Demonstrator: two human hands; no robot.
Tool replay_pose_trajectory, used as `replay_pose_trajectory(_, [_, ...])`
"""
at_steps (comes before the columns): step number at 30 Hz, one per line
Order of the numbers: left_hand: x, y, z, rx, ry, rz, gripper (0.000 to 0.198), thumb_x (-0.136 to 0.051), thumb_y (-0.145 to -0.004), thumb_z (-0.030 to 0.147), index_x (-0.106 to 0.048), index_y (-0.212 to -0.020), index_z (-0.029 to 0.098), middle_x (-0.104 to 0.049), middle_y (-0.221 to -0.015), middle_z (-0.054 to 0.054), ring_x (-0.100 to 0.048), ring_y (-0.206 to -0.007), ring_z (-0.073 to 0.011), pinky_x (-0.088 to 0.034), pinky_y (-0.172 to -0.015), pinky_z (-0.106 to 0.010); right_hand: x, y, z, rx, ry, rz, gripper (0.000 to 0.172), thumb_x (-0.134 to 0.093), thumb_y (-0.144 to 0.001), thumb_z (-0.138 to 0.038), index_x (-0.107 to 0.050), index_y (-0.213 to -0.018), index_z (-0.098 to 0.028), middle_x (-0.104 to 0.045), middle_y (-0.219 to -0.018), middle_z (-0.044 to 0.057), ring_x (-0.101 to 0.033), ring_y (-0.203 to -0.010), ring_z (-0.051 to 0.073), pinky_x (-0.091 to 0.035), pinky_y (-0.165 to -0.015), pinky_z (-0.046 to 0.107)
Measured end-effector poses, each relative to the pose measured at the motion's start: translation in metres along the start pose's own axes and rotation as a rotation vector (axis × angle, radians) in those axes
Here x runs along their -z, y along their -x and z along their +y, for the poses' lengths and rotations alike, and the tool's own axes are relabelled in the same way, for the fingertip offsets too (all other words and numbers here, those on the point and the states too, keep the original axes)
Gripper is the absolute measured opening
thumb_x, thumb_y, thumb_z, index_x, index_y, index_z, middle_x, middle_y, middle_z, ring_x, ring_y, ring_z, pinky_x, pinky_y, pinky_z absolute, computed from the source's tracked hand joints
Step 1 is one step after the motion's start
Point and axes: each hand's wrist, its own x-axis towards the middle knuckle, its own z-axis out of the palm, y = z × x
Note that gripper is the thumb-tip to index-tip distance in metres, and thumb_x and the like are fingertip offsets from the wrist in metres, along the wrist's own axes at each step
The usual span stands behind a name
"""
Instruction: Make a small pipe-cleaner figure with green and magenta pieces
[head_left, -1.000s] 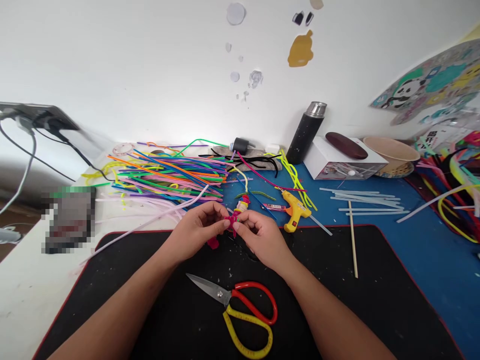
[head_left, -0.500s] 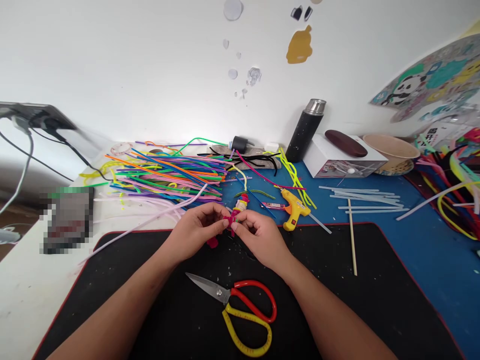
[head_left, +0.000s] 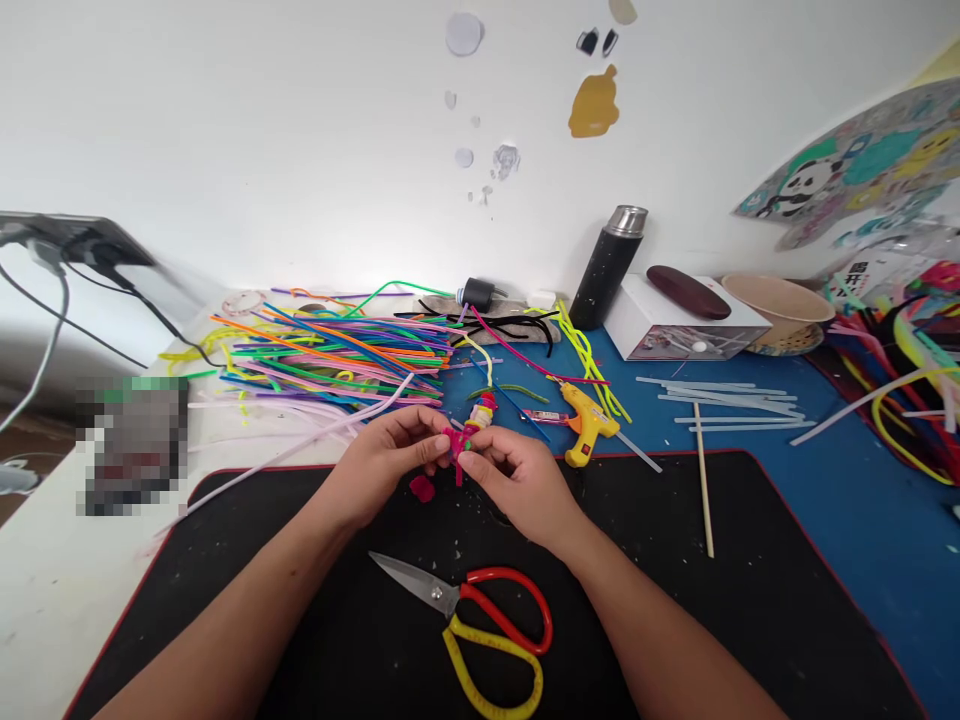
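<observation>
Item: magenta fuzzy-stem piece (head_left: 457, 441), centre of the frame; I have the left hand (head_left: 379, 458) and right hand (head_left: 531, 482) pinching it from opposite sides, thumbs against fingertips.
Item: magenta scrap (head_left: 422, 489), just below the left fingers, on the black mat (head_left: 675, 560).
Item: scissors (head_left: 436, 594), lower centre, red and yellow handles.
Handling note: I judge it best to anchor with one pinch, adjust lightly with the other, and keep both wrists off the blades.
</observation>
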Motion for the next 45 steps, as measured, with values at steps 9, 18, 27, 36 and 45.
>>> replay_pose_trajectory(9, [0.0033, -0.0020, -0.0011, 0.092, 0.351, -0.017, 0.033, -0.099, -0.070, 0.032, -0.079, -0.087, 0.014, -0.069, -0.068, -0.001, -0.060, -0.056, -0.0088, -0.050, -0.052, -0.016, 0.0019, -0.0031, -0.0017, -0.099, -0.179, 0.028, 0.028, -0.076, -0.091, -0.047, -0.065, -0.089, -0.021, -0.052, -0.061, -0.007, -0.039, -0.044, 0.008, -0.027, -0.043, 0.023])
replay_pose_trajectory(18, [0.0019, -0.0017, -0.0031, 0.140, 0.421, -0.024, 0.032, -0.099, -0.071, 0.028, -0.078, -0.090, 0.013, -0.070, -0.068, -0.002, -0.061, -0.055, -0.0095, -0.052, -0.051, -0.016, 0.0018, -0.0004, -0.0031, -0.091, -0.164, -0.006, 0.032, -0.071, -0.094, -0.052, -0.063, -0.087, -0.022, -0.049, -0.057, -0.008, -0.038, -0.042, 0.009, -0.024, -0.042, 0.023])
replay_pose_trajectory(27, [0.0005, -0.0020, -0.0062, 0.175, 0.413, -0.048, 0.036, -0.099, -0.070, 0.031, -0.076, -0.092, 0.014, -0.069, -0.066, -0.001, -0.059, -0.049, -0.0106, -0.055, -0.045, -0.020, 0.0020, -0.0007, -0.0019, -0.080, -0.247, -0.012, 0.035, -0.070, -0.095, -0.055, -0.058, -0.086, -0.023, -0.041, -0.053, -0.011, -0.031, -0.039, 0.008, -0.021, -0.041, 0.023])
replay_pose_trajectory(36, [0.0014, -0.0031, -0.0065, 0.150, 0.422, -0.043, 0.032, -0.098, -0.071, 0.028, -0.078, -0.090, 0.012, -0.070, -0.069, -0.003, -0.061, -0.054, -0.0097, -0.054, -0.050, -0.017, 0.0010, 0.0016, -0.0049, -0.084, -0.287, -0.013, 0.044, -0.068, -0.094, -0.062, -0.052, -0.079, -0.024, -0.035, -0.047, -0.012, -0.027, -0.038, 0.007, -0.018, -0.040, 0.023])
replay_pose_trajectory(45, [0.0034, -0.0050, -0.0087, 0.114, 0.430, -0.034, 0.027, -0.095, -0.074, 0.025, -0.078, -0.090, 0.012, -0.069, -0.071, -0.003, -0.060, -0.058, -0.0101, -0.054, -0.053, -0.017, 0.0004, -0.0002, -0.0085, -0.078, -0.343, -0.016, 0.050, -0.071, -0.090, -0.067, -0.050, -0.076, -0.024, -0.040, -0.047, -0.012, -0.033, -0.035, 0.007, -0.025, -0.038, 0.021])
